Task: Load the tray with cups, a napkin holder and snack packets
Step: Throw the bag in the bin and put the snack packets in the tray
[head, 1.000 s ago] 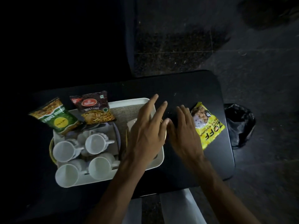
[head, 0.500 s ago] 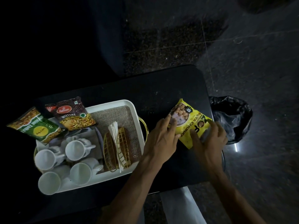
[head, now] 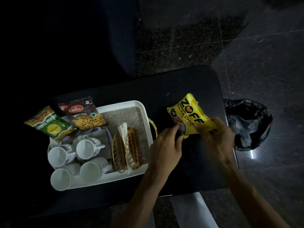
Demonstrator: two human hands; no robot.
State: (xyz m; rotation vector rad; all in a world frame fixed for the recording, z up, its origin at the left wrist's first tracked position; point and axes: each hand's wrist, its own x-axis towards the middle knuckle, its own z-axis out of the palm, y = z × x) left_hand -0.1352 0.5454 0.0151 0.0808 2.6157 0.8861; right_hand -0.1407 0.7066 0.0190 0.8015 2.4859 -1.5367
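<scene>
1. The yellow packet [head: 190,115] is off the tray, over the dark table [head: 181,83] to the tray's right, and appears lifted clear of the tabletop with its printed face up.
2. The right hand [head: 217,137] grips the packet's near right end, fingers closed over it; motion blur hides exactly how they lie.
3. The left hand [head: 166,145] pinches the packet's near left corner between thumb and fingertips, the other fingers curled in.
4. The white tray [head: 139,106] already holds four white cups [head: 85,148] grouped at its left, a gold wire napkin holder [head: 126,150] with napkins lying toward its right, and a red packet [head: 85,112] and green packet [head: 49,125] leaning over its far left rim.
5. Judging by its puffed, crinkled look, the yellow packet is light, soft and air-filled, with a slick film that could slide in a loose grip.
6. The flat sealed ends are probably the safest holds; squeezing the middle risks crushing the snacks inside.
7. Bare woven lining [head: 131,117] shows at the tray's far right, a likely spot for it.
8. A black bin bag [head: 250,122] sits on the floor just past the table's right edge.
</scene>
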